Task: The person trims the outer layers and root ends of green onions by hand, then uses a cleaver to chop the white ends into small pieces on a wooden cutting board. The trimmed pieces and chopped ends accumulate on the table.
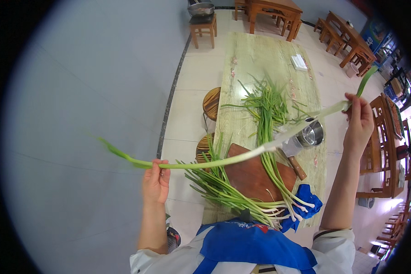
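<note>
A long green onion (205, 165) is held across the view. My left hand (156, 181) pinches its green part at the left. My right hand (359, 118), raised higher at the right, grips a pale, peeling outer layer that stretches from the stalk, with a green leaf end above the fingers. Below, green onions with white bulbs (226, 193) lie by the near table edge, partly over a brown cutting board (250, 178). Another bunch of green onions (265, 116) stretches up the table, its bulbs resting near a blue cloth or bag (306, 197).
On the wood-patterned table (260, 48) are a metal bowl (311, 133), a knife with a wooden handle (297, 167) and white napkins (299, 62). Round stools (211, 103) stand at its left side, near the wall. Wooden tables and benches (380, 147) stand to the right.
</note>
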